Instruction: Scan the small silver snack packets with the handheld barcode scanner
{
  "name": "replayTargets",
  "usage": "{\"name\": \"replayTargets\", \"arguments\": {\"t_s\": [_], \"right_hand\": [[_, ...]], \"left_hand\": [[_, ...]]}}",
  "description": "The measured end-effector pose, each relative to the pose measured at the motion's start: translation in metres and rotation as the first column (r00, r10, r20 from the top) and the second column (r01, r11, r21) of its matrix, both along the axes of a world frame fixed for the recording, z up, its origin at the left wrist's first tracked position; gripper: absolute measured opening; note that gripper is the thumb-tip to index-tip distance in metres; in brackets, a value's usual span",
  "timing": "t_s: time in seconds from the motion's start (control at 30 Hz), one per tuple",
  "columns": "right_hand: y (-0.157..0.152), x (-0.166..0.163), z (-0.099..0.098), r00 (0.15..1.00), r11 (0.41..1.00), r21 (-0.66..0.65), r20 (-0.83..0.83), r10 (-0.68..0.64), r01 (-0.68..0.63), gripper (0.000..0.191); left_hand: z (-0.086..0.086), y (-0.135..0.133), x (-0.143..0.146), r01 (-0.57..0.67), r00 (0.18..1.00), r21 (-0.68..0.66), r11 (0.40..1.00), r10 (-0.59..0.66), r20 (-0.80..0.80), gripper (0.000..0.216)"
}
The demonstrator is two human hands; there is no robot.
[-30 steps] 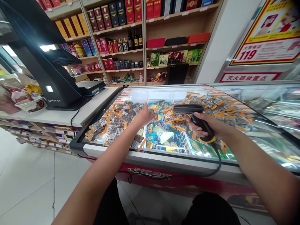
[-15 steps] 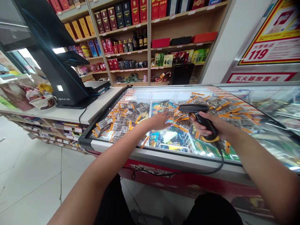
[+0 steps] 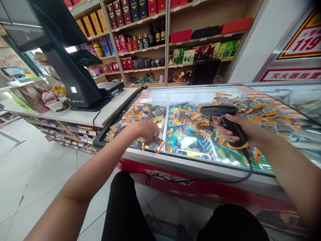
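Note:
My right hand (image 3: 232,130) is wrapped around the grip of a black and yellow barcode scanner (image 3: 219,110), held over the glass lid of a chest freezer (image 3: 187,161). Its head points left, and a black cable hangs from the grip. On the left part of the lid, my left hand (image 3: 149,130) is closed, fingers pointing down, on a small clear snack packet (image 3: 155,145) with orange ends. Its fingertips are partly hidden. Similar packets (image 3: 117,126) lie loose around this hand. Between the hands lies a small group of packets (image 3: 185,117), and a larger pile (image 3: 263,108) lies at the right.
A black point-of-sale scale (image 3: 87,90) stands on the white counter (image 3: 92,117) at the left, beside a paper bowl (image 3: 59,105). Behind the freezer, shelves (image 3: 142,47) hold boxes and bottles. The scanner cable (image 3: 225,181) loops along the freezer front. A person (image 3: 43,63) is in the far left background.
My left hand has moved left from the middle packets to the left pile and closed there. The scanner stays in my right hand above the lid. The view has shifted slightly.

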State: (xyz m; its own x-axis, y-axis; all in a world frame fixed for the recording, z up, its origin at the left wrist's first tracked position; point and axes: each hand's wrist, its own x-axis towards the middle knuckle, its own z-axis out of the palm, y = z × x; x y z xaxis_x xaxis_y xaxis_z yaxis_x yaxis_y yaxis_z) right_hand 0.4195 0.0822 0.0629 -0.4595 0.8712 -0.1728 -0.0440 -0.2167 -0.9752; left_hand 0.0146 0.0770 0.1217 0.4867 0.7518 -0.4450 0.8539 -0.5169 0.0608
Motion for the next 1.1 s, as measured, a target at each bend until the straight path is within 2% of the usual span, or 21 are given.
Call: {"name": "replayTargets", "arguments": {"t_s": [0.13,0.2,0.23,0.27,0.3,0.37,0.43,0.5,0.57,0.63,0.73,1.1], "right_hand": [[-0.002,0.0,0.001,1.0,0.999,-0.024,0.015,-0.025,0.026,0.057],[-0.002,0.0,0.001,1.0,1.0,-0.013,0.015,-0.026,0.026,0.054],[-0.002,0.0,0.001,1.0,1.0,-0.001,0.015,-0.018,0.018,0.054],[-0.002,0.0,0.001,1.0,1.0,0.013,0.018,-0.005,0.005,0.054],[-0.003,0.0,0.001,1.0,1.0,0.022,0.023,0.006,-0.007,0.054],[-0.004,-0.001,0.002,0.999,1.0,0.025,0.035,0.015,-0.016,0.054],[-0.007,-0.003,0.004,0.999,0.999,0.025,0.032,0.019,-0.019,0.053],[-0.009,-0.005,0.006,0.999,0.999,0.033,0.021,0.04,-0.041,0.053],[-0.009,-0.007,0.006,0.997,0.996,0.042,0.022,0.073,-0.073,0.056],[-0.009,-0.008,0.006,0.996,0.996,0.042,0.035,0.083,-0.085,0.059],[-0.008,-0.009,0.004,0.996,0.997,0.022,0.056,0.069,-0.07,0.059],[-0.011,-0.011,0.004,0.999,1.0,-0.004,0.022,0.024,-0.024,0.063]], "left_hand": [[-0.005,0.009,0.001,-0.056,0.991,0.031,0.998,0.052,0.121,0.042],[-0.008,0.018,0.005,-0.062,0.956,0.022,0.998,0.053,0.289,0.031],[-0.011,0.024,0.009,-0.074,0.911,0.021,0.997,0.059,0.409,0.027],[-0.015,0.031,0.015,-0.119,0.835,0.029,0.992,0.084,0.544,0.024],[-0.021,0.037,0.023,-0.194,0.725,0.034,0.98,0.12,0.678,0.022],[-0.034,0.051,0.043,-0.403,0.423,-0.016,0.915,0.202,0.884,0.022],[-0.047,0.061,0.065,-0.536,0.111,-0.173,0.826,0.272,0.956,0.027],[-0.057,0.068,0.082,-0.527,-0.12,-0.35,0.774,0.339,0.933,0.035],[-0.064,0.07,0.093,-0.453,-0.252,-0.465,0.76,0.392,0.885,0.042],[-0.069,0.069,0.096,-0.417,-0.313,-0.516,0.748,0.415,0.854,0.046],[-0.072,0.066,0.094,-0.429,-0.34,-0.542,0.723,0.427,0.838,0.043],[-0.074,0.066,0.091,-0.434,-0.295,-0.537,0.723,0.45,0.843,0.041]]}}
